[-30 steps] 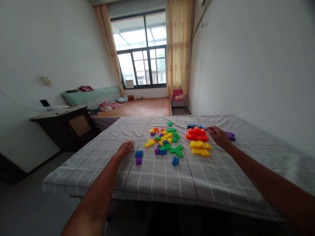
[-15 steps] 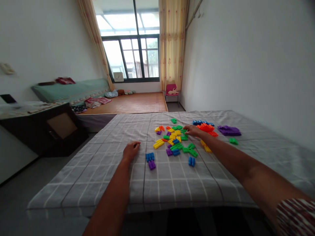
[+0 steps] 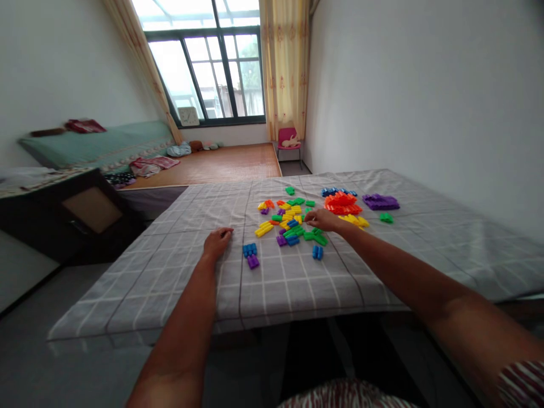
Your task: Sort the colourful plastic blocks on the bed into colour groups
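My left hand [image 3: 217, 242] rests on the checked cloth with its fingers curled together, left of a blue block piece [image 3: 250, 250] joined to a purple one [image 3: 253, 262]. My right hand [image 3: 322, 219] reaches over the right side of a mixed pile of yellow [image 3: 264, 228], green, blue, purple and orange blocks. Its fingers are pinched at the green blocks; whatever they hold is too small to make out. Beyond that hand lie an orange-red heap [image 3: 341, 203], a dark blue row [image 3: 339, 192] and a purple stack [image 3: 381, 202]. Yellow blocks [image 3: 355, 220] lie partly behind my right wrist.
A grey checked cloth [image 3: 170, 283] covers the table. One blue pair [image 3: 317, 253] lies near its front, and a green block [image 3: 386, 217] at the right. Past the table are a low bed [image 3: 229, 161], a pink chair [image 3: 288, 136] and a dark cabinet [image 3: 85, 212].
The view has tilted down and shifted. My right hand has moved slightly nearer over the pile's right side, off the upper green blocks. My left hand stays resting on the cloth.
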Demonstrator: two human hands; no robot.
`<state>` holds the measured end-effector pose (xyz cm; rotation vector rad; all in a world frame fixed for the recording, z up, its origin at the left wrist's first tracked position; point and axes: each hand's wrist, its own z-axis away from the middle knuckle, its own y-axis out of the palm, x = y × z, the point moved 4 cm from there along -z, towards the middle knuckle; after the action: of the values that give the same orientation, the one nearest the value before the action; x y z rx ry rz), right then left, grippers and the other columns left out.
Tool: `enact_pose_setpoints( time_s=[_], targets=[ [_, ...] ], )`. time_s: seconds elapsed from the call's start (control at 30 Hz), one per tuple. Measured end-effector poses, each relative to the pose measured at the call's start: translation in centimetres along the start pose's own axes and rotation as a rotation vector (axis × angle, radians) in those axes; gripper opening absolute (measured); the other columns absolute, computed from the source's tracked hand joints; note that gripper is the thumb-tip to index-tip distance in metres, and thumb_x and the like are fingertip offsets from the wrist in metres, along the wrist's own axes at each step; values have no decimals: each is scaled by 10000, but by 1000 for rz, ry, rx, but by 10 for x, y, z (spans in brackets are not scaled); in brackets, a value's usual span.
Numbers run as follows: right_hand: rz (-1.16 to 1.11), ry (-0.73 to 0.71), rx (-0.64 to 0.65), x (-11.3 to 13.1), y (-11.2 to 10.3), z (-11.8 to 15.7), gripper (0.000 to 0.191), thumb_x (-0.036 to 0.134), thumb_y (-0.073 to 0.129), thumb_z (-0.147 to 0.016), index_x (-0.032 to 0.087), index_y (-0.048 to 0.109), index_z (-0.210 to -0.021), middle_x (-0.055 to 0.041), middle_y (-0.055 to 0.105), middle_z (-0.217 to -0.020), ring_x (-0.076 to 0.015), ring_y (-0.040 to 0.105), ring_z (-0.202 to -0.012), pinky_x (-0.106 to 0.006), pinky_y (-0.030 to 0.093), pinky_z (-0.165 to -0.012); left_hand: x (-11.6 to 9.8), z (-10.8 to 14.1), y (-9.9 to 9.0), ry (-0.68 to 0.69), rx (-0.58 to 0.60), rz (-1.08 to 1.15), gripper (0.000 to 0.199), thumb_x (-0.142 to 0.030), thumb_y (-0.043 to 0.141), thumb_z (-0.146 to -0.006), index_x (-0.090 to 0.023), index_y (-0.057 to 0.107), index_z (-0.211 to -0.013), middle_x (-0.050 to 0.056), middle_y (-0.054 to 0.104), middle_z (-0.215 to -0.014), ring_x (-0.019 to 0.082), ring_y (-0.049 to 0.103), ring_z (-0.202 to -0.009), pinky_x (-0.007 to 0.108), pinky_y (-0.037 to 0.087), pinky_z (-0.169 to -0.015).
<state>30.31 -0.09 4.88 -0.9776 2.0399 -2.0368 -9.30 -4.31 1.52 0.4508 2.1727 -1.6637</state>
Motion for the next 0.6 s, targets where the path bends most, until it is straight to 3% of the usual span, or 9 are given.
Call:
enact_pose_setpoints(
  time_s=[0.2, 0.37, 0.47, 0.6],
  targets=[
    [20, -20, -13, 17, 15, -8, 232, 218, 601, -824, 228, 707, -1030, -32, 715, -1066, -213, 655, -980, -303, 488, -857, 0, -1, 2, -37, -4, -36, 336, -302, 479, -852, -230, 723, -1072, 18, 714, -1114, 189, 641, -1010, 243, 465, -851],
    [27, -51, -155, 43, 22, -43, 308, 192, 531, -866, 218, 666, -1142, -59, 667, -1192, -226, 614, -1085, -337, 465, -938, -3, 0, 2, -44, -22, -51, 340, -294, 473, -855, -218, 721, -1074, 32, 714, -1112, 193, 634, -1029, 245, 462, -851],
    [54, -85, -129, 57, 32, -66, 343, 304, 562, -878, 211, 636, -1200, -87, 638, -1239, -264, 574, -1145, -369, 437, -976, -4, 1, 0, -52, -29, -54, 340, -291, 474, -851, -218, 725, -1068, 32, 714, -1113, 188, 631, -1037, 238, 457, -863],
    [30, -42, -105, 67, 44, -85, 289, 322, 668, -806, 196, 680, -1065, -104, 676, -1134, -294, 559, -1149, -382, 439, -962, -4, 0, -2, -53, -39, -59, 342, -285, 470, -847, -213, 729, -1057, 37, 712, -1119, 184, 629, -1047, 237, 454, -879]
  ],
)
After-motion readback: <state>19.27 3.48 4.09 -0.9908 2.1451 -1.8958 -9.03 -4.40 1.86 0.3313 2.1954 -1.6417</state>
